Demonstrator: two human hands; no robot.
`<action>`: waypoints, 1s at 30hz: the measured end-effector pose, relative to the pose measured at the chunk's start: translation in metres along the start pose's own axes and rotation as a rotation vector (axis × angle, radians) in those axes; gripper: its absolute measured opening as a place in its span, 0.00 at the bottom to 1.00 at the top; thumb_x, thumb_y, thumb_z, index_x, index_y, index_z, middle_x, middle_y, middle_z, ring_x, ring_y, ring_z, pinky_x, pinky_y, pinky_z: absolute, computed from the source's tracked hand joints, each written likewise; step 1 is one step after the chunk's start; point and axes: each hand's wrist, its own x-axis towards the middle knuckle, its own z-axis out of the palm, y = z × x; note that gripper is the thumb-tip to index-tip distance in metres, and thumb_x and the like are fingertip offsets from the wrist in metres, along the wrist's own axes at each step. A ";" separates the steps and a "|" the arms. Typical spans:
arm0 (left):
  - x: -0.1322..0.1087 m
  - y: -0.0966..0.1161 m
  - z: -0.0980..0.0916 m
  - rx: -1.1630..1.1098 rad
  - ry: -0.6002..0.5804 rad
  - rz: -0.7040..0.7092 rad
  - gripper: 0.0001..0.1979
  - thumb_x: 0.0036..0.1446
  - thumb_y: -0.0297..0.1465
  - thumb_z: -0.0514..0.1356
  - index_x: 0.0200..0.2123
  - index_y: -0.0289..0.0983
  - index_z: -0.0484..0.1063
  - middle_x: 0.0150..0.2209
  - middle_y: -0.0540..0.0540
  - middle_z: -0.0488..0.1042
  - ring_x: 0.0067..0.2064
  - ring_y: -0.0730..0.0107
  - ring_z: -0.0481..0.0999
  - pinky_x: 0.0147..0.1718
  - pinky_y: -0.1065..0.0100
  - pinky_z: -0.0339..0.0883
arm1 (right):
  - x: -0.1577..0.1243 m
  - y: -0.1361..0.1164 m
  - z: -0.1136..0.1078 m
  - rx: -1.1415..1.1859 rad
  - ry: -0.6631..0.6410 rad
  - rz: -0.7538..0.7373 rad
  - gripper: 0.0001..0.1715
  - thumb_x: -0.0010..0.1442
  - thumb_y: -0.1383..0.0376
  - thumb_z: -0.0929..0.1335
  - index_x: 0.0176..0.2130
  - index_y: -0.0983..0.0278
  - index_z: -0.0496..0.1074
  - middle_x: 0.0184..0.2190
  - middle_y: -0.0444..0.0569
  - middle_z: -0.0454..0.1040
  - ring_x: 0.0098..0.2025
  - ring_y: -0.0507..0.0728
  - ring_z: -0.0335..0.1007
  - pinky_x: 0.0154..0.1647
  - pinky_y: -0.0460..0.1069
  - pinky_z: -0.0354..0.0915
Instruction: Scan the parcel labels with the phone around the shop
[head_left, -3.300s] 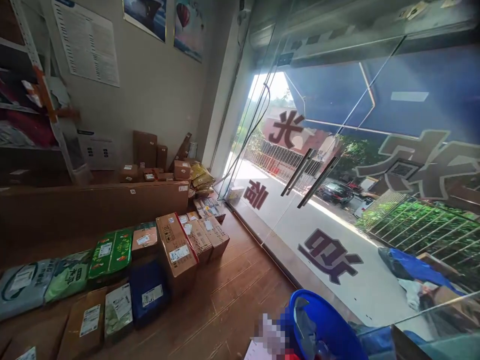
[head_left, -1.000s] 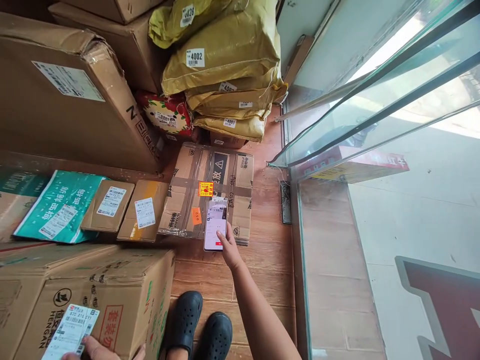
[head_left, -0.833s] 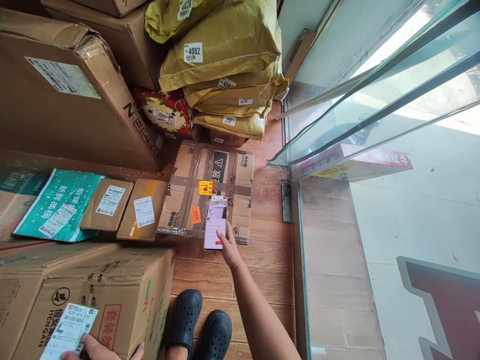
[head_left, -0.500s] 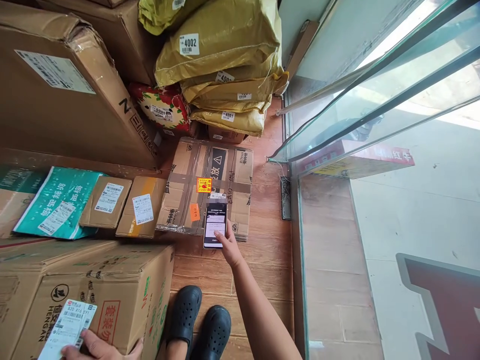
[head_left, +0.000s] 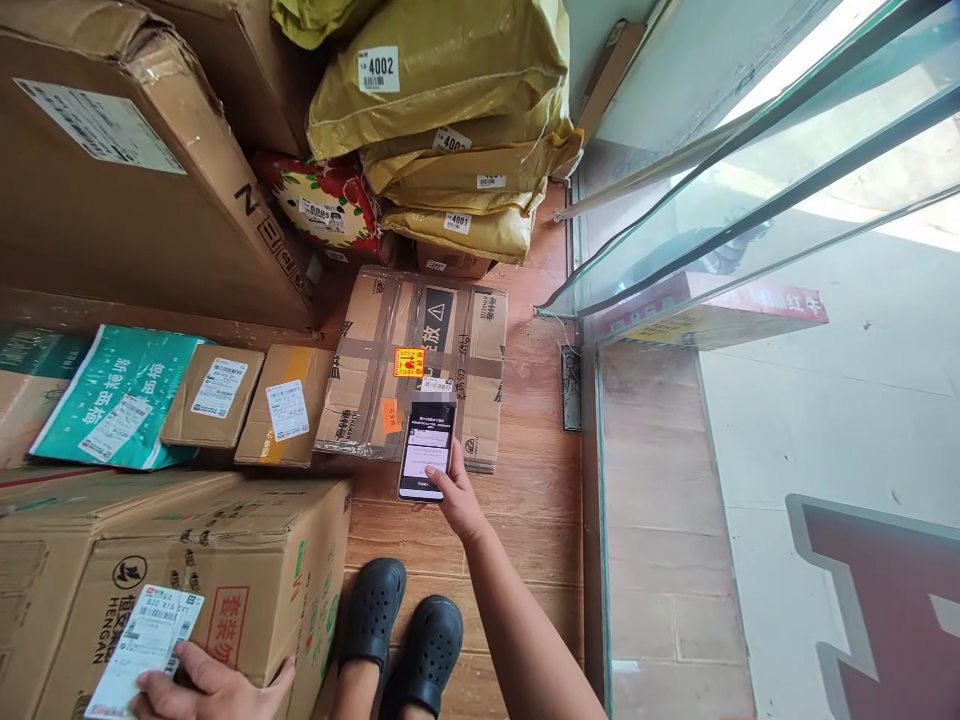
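Note:
My right hand (head_left: 456, 495) is wrapped around a smartphone (head_left: 424, 455), thumb on its lit screen. The phone is over the near edge of a flat taped carton (head_left: 484, 380) bearing a yellow-red sticker and an orange one. At lower left, my left hand (head_left: 214, 685) lies spread on a large brown cardboard box (head_left: 259, 560) with red and green print. Its fingertips touch a white shipping label (head_left: 150, 640) on that box, and its thumb reaches toward the box's right edge. The palm is partly cut off by the frame.
A teal mailer bag (head_left: 124, 390) and two small parcels (head_left: 214, 395) line the left. Behind are stacked yellow bags (head_left: 442, 90), a red floral parcel (head_left: 322, 210) and a big carton (head_left: 90, 210). A glass door (head_left: 675, 230) stands right. My dark clogs (head_left: 371, 615) are on the wood floor.
The phone has shifted slightly left and appears a little larger. The view has moved a little; the left hand remains on the box label.

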 end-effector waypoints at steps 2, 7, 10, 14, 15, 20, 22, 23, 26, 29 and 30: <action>0.000 -0.003 0.002 -0.008 0.004 0.004 0.51 0.47 0.44 0.56 0.68 0.32 0.34 0.69 0.28 0.35 0.69 0.36 0.37 0.60 0.32 0.42 | -0.002 0.002 0.006 0.023 0.006 0.019 0.39 0.52 0.53 0.72 0.56 0.52 0.51 0.47 0.46 0.72 0.32 0.56 0.75 0.16 0.47 0.72; 0.001 -0.003 -0.001 -0.016 -0.013 0.030 0.52 0.48 0.46 0.55 0.68 0.28 0.33 0.69 0.25 0.33 0.69 0.34 0.35 0.60 0.32 0.41 | -0.009 -0.002 0.030 0.051 0.007 0.037 0.31 0.53 0.48 0.71 0.50 0.55 0.60 0.44 0.46 0.74 0.33 0.58 0.76 0.20 0.50 0.74; 0.003 -0.007 0.001 0.021 -0.017 0.042 0.53 0.48 0.45 0.56 0.67 0.26 0.32 0.68 0.22 0.33 0.69 0.33 0.34 0.61 0.34 0.43 | -0.012 -0.007 0.046 0.059 -0.017 0.034 0.28 0.52 0.46 0.71 0.46 0.56 0.63 0.40 0.46 0.76 0.32 0.58 0.76 0.20 0.50 0.74; 0.005 -0.020 0.010 0.063 -0.018 0.104 0.53 0.49 0.47 0.54 0.67 0.22 0.32 0.67 0.19 0.32 0.68 0.31 0.32 0.61 0.35 0.43 | -0.020 -0.014 0.065 0.083 -0.101 0.046 0.34 0.50 0.46 0.72 0.51 0.54 0.61 0.41 0.45 0.76 0.29 0.57 0.75 0.19 0.50 0.72; 0.005 -0.023 0.012 0.064 -0.015 0.121 0.52 0.50 0.47 0.54 0.66 0.21 0.33 0.66 0.18 0.33 0.68 0.31 0.32 0.61 0.35 0.43 | -0.022 -0.016 0.068 0.087 -0.139 0.050 0.36 0.51 0.47 0.73 0.53 0.53 0.58 0.43 0.45 0.76 0.30 0.57 0.76 0.19 0.50 0.72; 0.006 -0.030 0.014 0.071 0.007 0.148 0.52 0.50 0.47 0.54 0.66 0.20 0.35 0.66 0.17 0.34 0.67 0.27 0.35 0.58 0.31 0.46 | -0.034 -0.025 0.082 0.076 -0.220 -0.014 0.39 0.50 0.55 0.75 0.57 0.52 0.58 0.49 0.43 0.73 0.45 0.57 0.74 0.45 0.54 0.73; 0.006 -0.030 0.013 0.100 -0.028 0.136 0.54 0.48 0.46 0.56 0.66 0.20 0.34 0.66 0.16 0.35 0.67 0.27 0.35 0.58 0.31 0.47 | -0.036 -0.027 0.087 0.051 -0.190 -0.042 0.37 0.49 0.57 0.76 0.55 0.54 0.62 0.49 0.43 0.73 0.49 0.57 0.71 0.54 0.53 0.66; 0.006 -0.029 0.012 0.118 -0.050 0.124 0.54 0.48 0.45 0.57 0.66 0.20 0.33 0.65 0.15 0.35 0.67 0.27 0.35 0.58 0.32 0.48 | -0.036 -0.027 0.090 0.041 -0.183 -0.043 0.37 0.49 0.57 0.76 0.55 0.55 0.62 0.48 0.43 0.73 0.49 0.57 0.71 0.55 0.53 0.65; 0.007 -0.023 0.008 0.133 -0.082 0.089 0.54 0.48 0.45 0.57 0.66 0.21 0.32 0.66 0.15 0.34 0.68 0.27 0.34 0.58 0.31 0.47 | -0.036 -0.024 0.096 0.046 -0.182 -0.030 0.38 0.50 0.58 0.75 0.56 0.55 0.60 0.48 0.45 0.73 0.49 0.59 0.72 0.56 0.57 0.64; 0.007 -0.016 0.004 0.080 -0.062 0.088 0.52 0.50 0.46 0.54 0.66 0.21 0.32 0.66 0.16 0.34 0.67 0.27 0.35 0.57 0.29 0.45 | -0.036 -0.021 0.100 0.126 -0.216 -0.004 0.40 0.49 0.60 0.75 0.56 0.54 0.57 0.51 0.47 0.72 0.53 0.62 0.70 0.58 0.61 0.63; 0.008 -0.015 0.003 0.070 -0.062 0.091 0.51 0.50 0.47 0.53 0.66 0.21 0.33 0.66 0.16 0.34 0.67 0.26 0.35 0.57 0.29 0.45 | -0.036 -0.019 0.100 0.162 -0.233 0.003 0.41 0.49 0.60 0.76 0.56 0.53 0.56 0.51 0.47 0.71 0.54 0.63 0.70 0.57 0.62 0.63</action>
